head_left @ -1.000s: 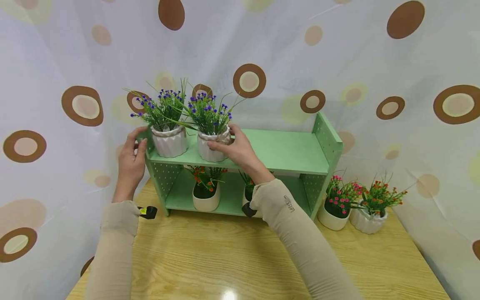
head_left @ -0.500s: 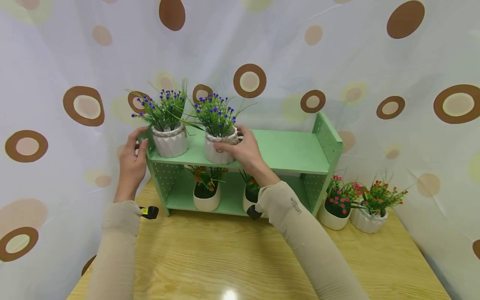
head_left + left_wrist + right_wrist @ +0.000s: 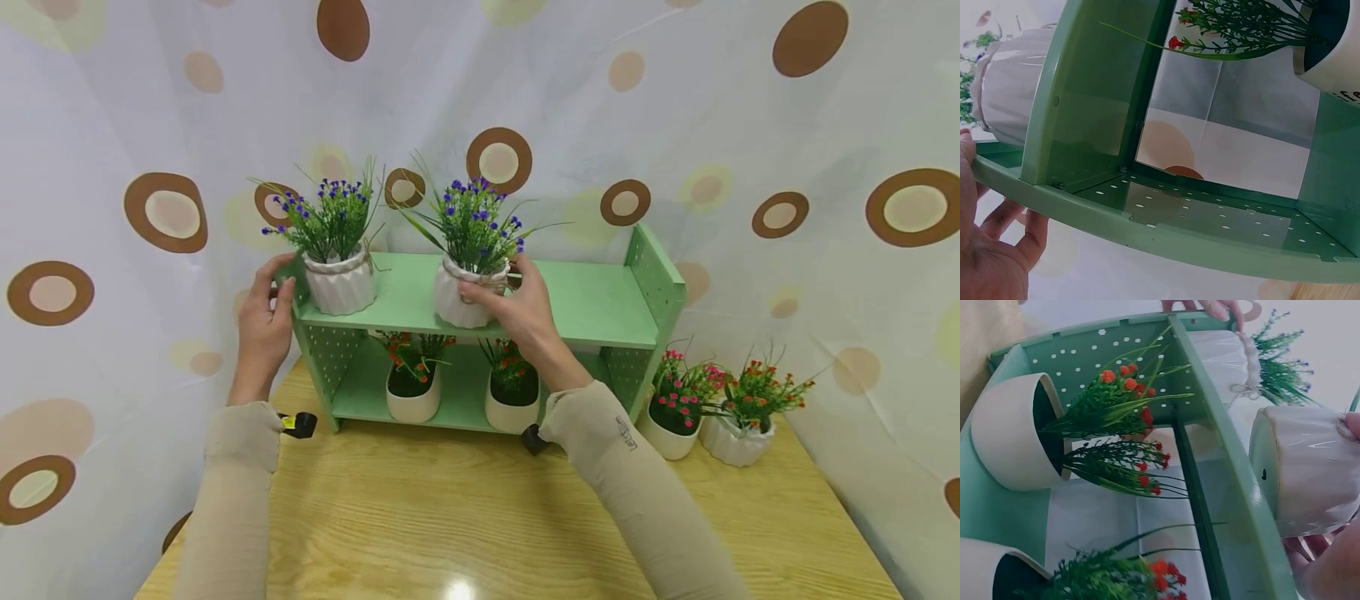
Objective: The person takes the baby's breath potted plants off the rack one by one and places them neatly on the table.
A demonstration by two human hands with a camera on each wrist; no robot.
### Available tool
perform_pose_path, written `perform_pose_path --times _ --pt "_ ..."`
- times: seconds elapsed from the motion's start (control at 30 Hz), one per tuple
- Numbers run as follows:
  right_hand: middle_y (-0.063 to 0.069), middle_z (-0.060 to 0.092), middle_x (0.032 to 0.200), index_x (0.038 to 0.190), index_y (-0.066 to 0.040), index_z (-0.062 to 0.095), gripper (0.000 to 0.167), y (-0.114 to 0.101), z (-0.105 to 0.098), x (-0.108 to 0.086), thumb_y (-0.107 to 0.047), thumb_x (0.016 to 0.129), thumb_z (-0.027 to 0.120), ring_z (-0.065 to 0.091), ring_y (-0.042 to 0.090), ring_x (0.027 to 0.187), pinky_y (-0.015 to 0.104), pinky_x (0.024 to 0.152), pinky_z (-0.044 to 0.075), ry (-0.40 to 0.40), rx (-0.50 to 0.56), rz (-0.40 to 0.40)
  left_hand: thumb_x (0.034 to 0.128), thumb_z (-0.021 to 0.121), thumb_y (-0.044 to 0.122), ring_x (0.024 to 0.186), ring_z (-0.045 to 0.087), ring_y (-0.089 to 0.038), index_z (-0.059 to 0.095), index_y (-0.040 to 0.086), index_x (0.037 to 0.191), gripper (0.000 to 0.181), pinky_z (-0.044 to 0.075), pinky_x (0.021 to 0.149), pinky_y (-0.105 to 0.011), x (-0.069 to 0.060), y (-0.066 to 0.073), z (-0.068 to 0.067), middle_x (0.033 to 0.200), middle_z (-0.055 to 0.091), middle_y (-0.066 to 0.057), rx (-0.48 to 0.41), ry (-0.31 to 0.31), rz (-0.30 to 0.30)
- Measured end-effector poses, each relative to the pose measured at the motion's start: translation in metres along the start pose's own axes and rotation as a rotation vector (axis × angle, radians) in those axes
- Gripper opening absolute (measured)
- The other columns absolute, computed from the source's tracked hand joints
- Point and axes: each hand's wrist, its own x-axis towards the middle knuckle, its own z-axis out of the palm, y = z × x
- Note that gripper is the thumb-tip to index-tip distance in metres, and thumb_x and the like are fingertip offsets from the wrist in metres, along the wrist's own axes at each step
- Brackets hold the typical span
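Observation:
My right hand (image 3: 528,310) grips a white fluted flower pot (image 3: 459,302) with purple flowers, thumb in front and fingers around its right side. The pot is at the front of the green shelf's (image 3: 577,304) top board; in the right wrist view the underside of this pot (image 3: 1264,472) shows beside the board's edge. A matching purple-flowered pot (image 3: 341,289) stands upright at the top board's left end. My left hand (image 3: 265,321) holds the shelf's left side panel; in the left wrist view, the thumb and fingers of this hand (image 3: 1000,250) lie on either side of the panel's edge.
On the lower board stand two cream pots with orange-red flowers, a left one (image 3: 414,400) and a right one (image 3: 513,408). Right of the shelf, a pink-flowered pot (image 3: 667,433) and a red-flowered fluted pot (image 3: 738,442) stand on the wooden table (image 3: 420,508). A patterned curtain hangs behind.
My right hand has moved the purple-flowered pot rightward along the top board, widening the gap to the other purple one. The left hand stays at the side panel.

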Motion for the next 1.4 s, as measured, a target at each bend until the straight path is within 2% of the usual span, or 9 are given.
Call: perform_pose_path --times 0.13,0.3,0.47,0.6,0.83,0.93,1.0,1.13,1.4 --pt "0.010 0.050 0.143 0.150 -0.016 0.048 0.076 -0.001 -0.012 -0.010 -0.030 0.086 0.086 0.050 0.030 0.126 0.045 0.093 0.053 0.014 -0.007 -0.018 0.1127 0.041 0.033 0.108 0.058 -0.027 0.046 0.032 0.154 0.041 0.043 0.078 -0.018 0.000 0.001 0.000 0.151 0.054 -0.013 0.001 -0.004 -0.002" --pt "0.009 0.048 0.148 0.153 -0.018 0.044 0.080 -0.001 -0.023 -0.028 -0.030 0.086 0.086 0.050 0.030 0.132 0.049 0.097 0.053 0.025 -0.059 -0.042 0.1127 0.041 0.032 0.106 0.054 -0.018 0.046 0.034 0.154 0.041 0.043 0.078 -0.018 -0.001 0.002 0.000 0.152 0.055 -0.008 0.003 0.008 -0.013" --pt "0.006 0.049 0.149 0.155 -0.022 0.043 0.079 0.002 -0.035 -0.045 -0.025 0.087 0.085 0.052 0.028 0.131 0.050 0.098 0.053 0.006 -0.022 -0.061 0.1126 0.042 0.031 0.105 0.054 -0.016 0.047 0.033 0.153 0.041 0.043 0.076 -0.020 0.000 0.003 -0.001 0.151 0.055 -0.009 0.000 0.001 -0.013" --pt "0.007 0.055 0.139 0.151 -0.019 0.044 0.076 0.005 -0.046 -0.059 -0.024 0.087 0.085 0.059 0.021 0.118 0.040 0.093 0.055 -0.007 -0.018 -0.040 0.1127 0.042 0.031 0.107 0.056 -0.022 0.047 0.031 0.153 0.041 0.043 0.077 -0.020 0.001 0.003 -0.002 0.152 0.054 -0.010 -0.005 -0.006 -0.008" --pt "-0.002 0.069 0.096 0.142 -0.012 0.052 0.064 0.011 -0.061 -0.088 -0.013 0.086 0.084 0.066 0.012 0.074 0.029 0.064 0.053 0.016 -0.037 -0.083 0.1125 0.043 0.030 0.103 0.055 -0.018 0.048 0.030 0.153 0.040 0.042 0.074 -0.021 0.002 0.000 -0.002 0.145 0.058 -0.015 0.001 0.002 0.003" --pt "-0.007 0.070 0.089 0.141 -0.014 0.053 0.064 0.014 -0.067 -0.099 -0.013 0.085 0.084 0.065 0.009 0.069 0.027 0.061 0.051 0.038 -0.090 -0.092 0.1124 0.044 0.029 0.099 0.053 -0.013 0.049 0.030 0.152 0.040 0.041 0.071 -0.022 0.002 -0.002 -0.001 0.144 0.059 -0.014 -0.008 0.003 0.008" --pt "-0.009 0.070 0.096 0.142 -0.015 0.054 0.065 0.016 -0.072 -0.107 -0.015 0.085 0.085 0.067 0.007 0.075 0.026 0.065 0.052 0.047 -0.131 -0.086 0.1124 0.044 0.029 0.097 0.052 -0.011 0.049 0.030 0.152 0.040 0.041 0.071 -0.022 0.002 -0.002 -0.001 0.144 0.059 -0.014 -0.010 0.003 0.010" --pt "-0.004 0.071 0.098 0.144 -0.017 0.052 0.066 0.018 -0.083 -0.124 -0.019 0.087 0.084 0.068 0.007 0.076 0.024 0.068 0.051 0.052 -0.200 -0.040 0.1124 0.044 0.028 0.096 0.051 -0.010 0.049 0.031 0.152 0.040 0.040 0.070 -0.023 0.001 -0.003 0.000 0.144 0.059 -0.012 -0.017 0.007 0.014" --pt "-0.011 0.068 0.095 0.155 -0.015 0.042 0.083 0.027 -0.103 -0.152 -0.007 0.084 0.084 0.064 0.008 0.068 0.022 0.072 0.053 0.079 -0.194 -0.031 0.1124 0.044 0.028 0.097 0.051 -0.012 0.049 0.031 0.152 0.040 0.038 0.070 -0.025 0.001 -0.001 -0.001 0.147 0.057 -0.010 -0.009 0.016 0.023"
